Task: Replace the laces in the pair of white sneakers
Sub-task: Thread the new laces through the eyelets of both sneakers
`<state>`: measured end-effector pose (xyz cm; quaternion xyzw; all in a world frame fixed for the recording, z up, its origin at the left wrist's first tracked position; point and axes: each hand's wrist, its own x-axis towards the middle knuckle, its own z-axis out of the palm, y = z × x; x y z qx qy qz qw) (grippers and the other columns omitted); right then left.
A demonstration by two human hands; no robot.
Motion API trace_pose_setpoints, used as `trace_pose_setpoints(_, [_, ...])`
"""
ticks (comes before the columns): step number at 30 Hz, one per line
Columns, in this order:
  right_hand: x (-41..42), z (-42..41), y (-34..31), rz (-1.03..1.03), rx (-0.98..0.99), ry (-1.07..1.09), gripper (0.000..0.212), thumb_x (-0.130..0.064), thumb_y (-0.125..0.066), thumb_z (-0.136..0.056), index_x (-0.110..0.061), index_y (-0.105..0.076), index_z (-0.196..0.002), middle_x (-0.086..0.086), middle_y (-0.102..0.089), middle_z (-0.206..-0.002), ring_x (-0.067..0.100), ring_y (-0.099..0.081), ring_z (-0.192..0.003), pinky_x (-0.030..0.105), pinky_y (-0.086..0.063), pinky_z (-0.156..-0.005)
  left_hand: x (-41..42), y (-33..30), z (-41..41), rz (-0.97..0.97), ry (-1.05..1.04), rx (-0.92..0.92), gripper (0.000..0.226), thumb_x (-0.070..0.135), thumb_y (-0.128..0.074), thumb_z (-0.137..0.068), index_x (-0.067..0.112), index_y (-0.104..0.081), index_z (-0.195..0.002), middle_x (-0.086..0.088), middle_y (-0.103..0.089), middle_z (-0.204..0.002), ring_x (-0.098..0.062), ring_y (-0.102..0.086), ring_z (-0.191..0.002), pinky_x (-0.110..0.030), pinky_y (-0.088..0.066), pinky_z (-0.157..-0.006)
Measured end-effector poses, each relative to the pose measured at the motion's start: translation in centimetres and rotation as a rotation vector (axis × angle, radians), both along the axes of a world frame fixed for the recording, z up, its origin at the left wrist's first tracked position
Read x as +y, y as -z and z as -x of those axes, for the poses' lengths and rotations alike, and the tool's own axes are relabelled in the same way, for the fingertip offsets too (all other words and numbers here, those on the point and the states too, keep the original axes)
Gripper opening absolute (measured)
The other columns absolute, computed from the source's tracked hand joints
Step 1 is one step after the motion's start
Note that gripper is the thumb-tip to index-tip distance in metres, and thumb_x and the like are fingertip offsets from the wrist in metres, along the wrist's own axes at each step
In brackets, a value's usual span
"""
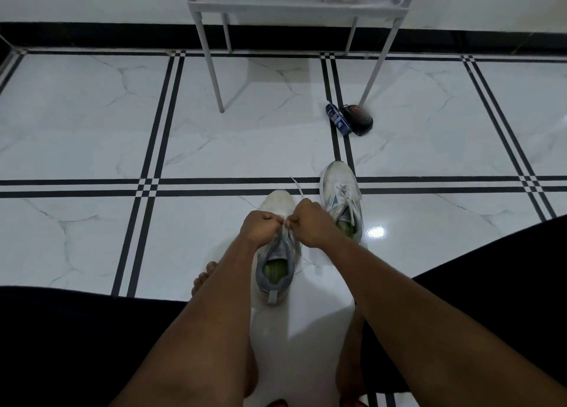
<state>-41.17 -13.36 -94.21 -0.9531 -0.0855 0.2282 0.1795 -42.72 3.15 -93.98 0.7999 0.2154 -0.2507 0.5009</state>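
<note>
Over the near sneaker (275,250), just ahead of my knees, both my hands are bunched tight at the top of the lacing. My left hand (258,228) has its fingers curled in, pinching a white lace (287,226) near the upper eyelets, and my right hand (310,225) is curled the same way, pinching the lace from the other side, so the two sets of knuckles nearly meet over the tongue. One loose end of that lace (297,187) trails away past the toe onto the floor (92,124). Whether I am pulling the old lace out or threading a new one I cannot tell; the lace is white either way and my fingers hide the eyelets. Just to the right and a little farther off lies the other sneaker (341,199), toe pointing away, its lace in place and loosely done up, so I judge that one not yet touched. Farther off, beside a leg of the white metal rack (294,7), sit a small dark blue packet (337,119) and a black rounded thing (360,119) touching it; the packet may hold the new laces, though I cannot read it. By my reckoning I am early: one shoe in hand, the second wholly left to do.
</note>
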Motion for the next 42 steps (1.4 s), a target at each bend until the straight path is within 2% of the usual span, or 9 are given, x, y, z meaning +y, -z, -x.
trace_pose_setpoints(3, [0.1, 1.0, -0.9, 0.101, 0.032, 0.006, 0.068, -0.059, -0.052, -0.1, -0.031, -0.037, -0.162, 0.014, -0.021, -0.161, 0.04, -0.019, -0.148, 0.055, -0.022, -0.12, 0.2, -0.5, -0.1, 0.08, -0.067, 0.07, 0.037, -0.006, -0.048, -0.094, 0.011, -0.079, -0.107, -0.011, -0.067, -0.084, -0.022, -0.058, -0.068, -0.04, -0.06, -0.079])
trace_pose_setpoints(5, [-0.2, 2.0, -1.8, 0.076, -0.127, 0.063, 0.088, -0.074, -0.052, -0.088, -0.022, -0.038, -0.158, 0.015, -0.029, -0.152, 0.037, -0.026, -0.141, 0.053, -0.026, -0.115, 0.2, -0.9, -0.2, 0.115, -0.072, 0.085, 0.042, -0.01, -0.045, -0.093, 0.009, -0.077, -0.112, -0.015, -0.068, -0.088, -0.024, -0.061, -0.067, -0.039, -0.062, -0.075])
trace_pose_setpoints(13, [0.4, 3.7, -1.9, -0.029, -0.126, -0.043, 0.029, -0.037, -0.056, -0.1, -0.013, -0.063, -0.114, 0.01, -0.063, -0.107, 0.033, -0.064, -0.1, 0.041, -0.054, -0.08, 0.0, -0.9, -0.2, 0.146, -0.052, 0.09, 0.039, -0.008, -0.046, -0.093, 0.007, -0.072, -0.118, -0.014, -0.066, -0.08, -0.025, -0.065, -0.066, -0.042, -0.064, -0.078])
trace_pose_setpoints(21, [0.4, 2.6, -1.0, -0.114, -0.076, 0.115, 0.023, -0.024, -0.055, -0.094, -0.011, -0.073, -0.096, 0.013, -0.073, -0.097, 0.033, -0.068, -0.093, 0.037, -0.053, -0.079, -0.7, 0.4, -0.3, 0.014, -0.037, -0.031, 0.012, 0.012, -0.066, -0.093, 0.02, -0.075, -0.093, -0.009, -0.075, -0.078, -0.026, -0.07, -0.061, -0.046, -0.066, -0.072])
trace_pose_setpoints(25, [-0.3, 2.4, -0.3, -0.207, -0.034, 0.212, 0.019, -0.016, -0.06, -0.091, -0.013, -0.078, -0.092, 0.008, -0.075, -0.089, 0.026, -0.067, -0.085, 0.03, -0.044, -0.07, -1.2, 1.6, -0.5, -0.25, 0.139, -0.206, 0.008, 0.024, -0.071, -0.091, 0.026, -0.07, -0.083, 0.0, -0.074, -0.094, -0.024, -0.07, -0.084, -0.037, -0.059, -0.078])
trace_pose_setpoints(30, [-1.0, 2.7, -0.1, -0.202, -0.09, 0.323, 0.026, -0.013, -0.062, -0.09, -0.011, -0.06, -0.064, 0.003, -0.054, -0.063, 0.023, -0.054, -0.064, 0.03, -0.035, -0.063, -1.9, 1.3, -0.8, -0.4, 0.272, -0.304, 0.009, 0.019, -0.06, -0.088, 0.023, -0.067, -0.089, -0.001, -0.058, -0.107, -0.023, -0.061, -0.09, -0.038, -0.053, -0.081])
trace_pose_setpoints(33, [-1.2, 2.8, -0.2, -0.234, -0.093, 0.422, 0.014, -0.015, -0.065, -0.09, -0.004, -0.071, -0.084, 0.01, -0.069, -0.083, 0.028, -0.064, -0.081, 0.033, -0.047, -0.07, -1.3, 0.9, -1.3, -0.351, 0.148, -0.326, 0.014, 0.013, -0.054, -0.081, 0.026, -0.059, -0.077, -0.001, -0.062, -0.095, -0.024, -0.064, -0.081, -0.035, -0.052, -0.071])
trace_pose_setpoints(38, [-1.4, 2.5, -0.6, -0.215, 0.039, 0.508, 0.022, -0.015, -0.067, -0.09, 0.001, -0.064, -0.105, 0.018, -0.068, -0.108, 0.034, -0.067, -0.102, 0.03, -0.044, -0.074, 1.4, -2.5, -3.0, 0.074, -0.735, -0.274, 0.019, 0.016, -0.043, -0.094, 0.022, -0.057, -0.083, -0.002, -0.068, -0.085, -0.024, -0.073, -0.068, -0.042, -0.064, -0.058])
trace_pose_setpoints(42, [-0.7, 1.1, -3.0, -0.094, -0.099, 0.394, 0.078, -0.037, -0.073, -0.079, -0.01, -0.044, -0.146, 0.013, -0.043, -0.145, 0.034, -0.05, -0.127, 0.045, -0.052, -0.096, 1.2, -6.1, -5.1, 0.183, -0.423, -0.266, 0.02, 0.002, -0.057, -0.084, 0.02, -0.066, -0.08, 0.005, -0.069, -0.087, -0.018, -0.061, -0.078, -0.032, -0.053, -0.062])
